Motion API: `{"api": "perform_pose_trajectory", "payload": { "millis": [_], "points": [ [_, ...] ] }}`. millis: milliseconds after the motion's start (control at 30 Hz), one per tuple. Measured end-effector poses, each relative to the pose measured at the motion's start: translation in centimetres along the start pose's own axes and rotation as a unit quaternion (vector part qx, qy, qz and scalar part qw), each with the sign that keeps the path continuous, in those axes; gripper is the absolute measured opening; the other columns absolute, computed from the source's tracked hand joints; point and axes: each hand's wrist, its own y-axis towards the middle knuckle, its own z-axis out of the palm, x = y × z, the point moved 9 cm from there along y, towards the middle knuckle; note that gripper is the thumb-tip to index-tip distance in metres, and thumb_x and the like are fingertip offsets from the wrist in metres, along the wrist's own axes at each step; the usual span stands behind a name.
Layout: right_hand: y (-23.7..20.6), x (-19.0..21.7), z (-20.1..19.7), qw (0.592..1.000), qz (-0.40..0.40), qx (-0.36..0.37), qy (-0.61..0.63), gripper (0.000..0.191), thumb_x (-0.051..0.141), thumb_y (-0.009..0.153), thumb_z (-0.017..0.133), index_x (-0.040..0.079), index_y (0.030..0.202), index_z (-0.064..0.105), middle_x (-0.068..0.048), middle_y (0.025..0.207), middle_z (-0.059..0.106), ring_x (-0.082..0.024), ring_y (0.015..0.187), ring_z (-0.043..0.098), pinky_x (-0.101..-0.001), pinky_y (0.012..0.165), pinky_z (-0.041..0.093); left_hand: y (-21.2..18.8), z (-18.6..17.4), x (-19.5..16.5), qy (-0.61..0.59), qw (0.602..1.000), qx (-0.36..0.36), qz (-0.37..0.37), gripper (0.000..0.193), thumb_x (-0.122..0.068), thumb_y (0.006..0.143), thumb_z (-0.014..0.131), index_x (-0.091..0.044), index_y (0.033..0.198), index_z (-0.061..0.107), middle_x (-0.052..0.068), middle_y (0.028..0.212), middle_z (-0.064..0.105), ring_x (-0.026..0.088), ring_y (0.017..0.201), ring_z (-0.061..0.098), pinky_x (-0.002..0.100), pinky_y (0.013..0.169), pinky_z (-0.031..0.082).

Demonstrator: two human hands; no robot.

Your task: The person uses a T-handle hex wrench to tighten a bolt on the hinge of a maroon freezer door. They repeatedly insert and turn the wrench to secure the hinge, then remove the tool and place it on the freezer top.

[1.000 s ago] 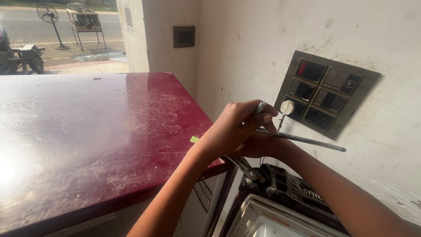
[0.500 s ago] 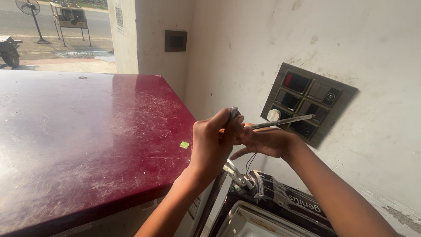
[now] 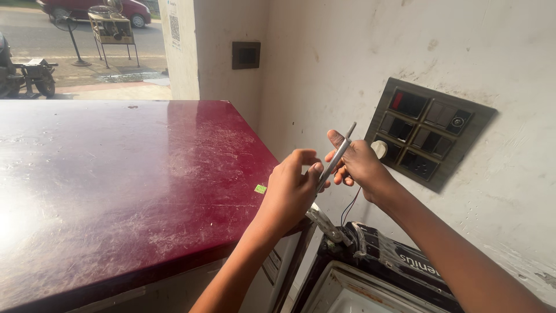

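Grey metal rod point(image 3: 336, 157) between pinching fingers point(image 3: 313, 173)

Two bare forearms, no sleeves in view down to the frame's lower edge. Left hand point(image 3: 292, 194) and right hand point(image 3: 359, 165) both ungloved. No ring, watch or band seen on the visible parts of fingers or wrists. Slim wrists, short nails on the visible fingertips. No marks, tape or dirt made out on either arm.
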Motion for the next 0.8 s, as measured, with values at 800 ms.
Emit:
{"api": "perform_pose_trajectory", "payload": {
  "millis": [800],
  "points": [
    [-5.6, 7.6, 5.0, 0.960, -0.182, 0.202, 0.060, 0.042, 0.009, 0.087, 0.067, -0.003, 0.126, 0.062, -0.008, 0.101, 0.073, -0.016, 0.099, 0.070, -0.0348, 0.092, 0.058, -1.7, -2.3, -0.7, 0.053, 0.996, -0.068, 0.004, 0.012, -0.010, 0.092, 0.069, -0.005, 0.098, 0.079, 0.012, 0.074, 0.077, 0.019, 0.064, 0.076, 0.034, 0.059, 0.058]
  ]
}}
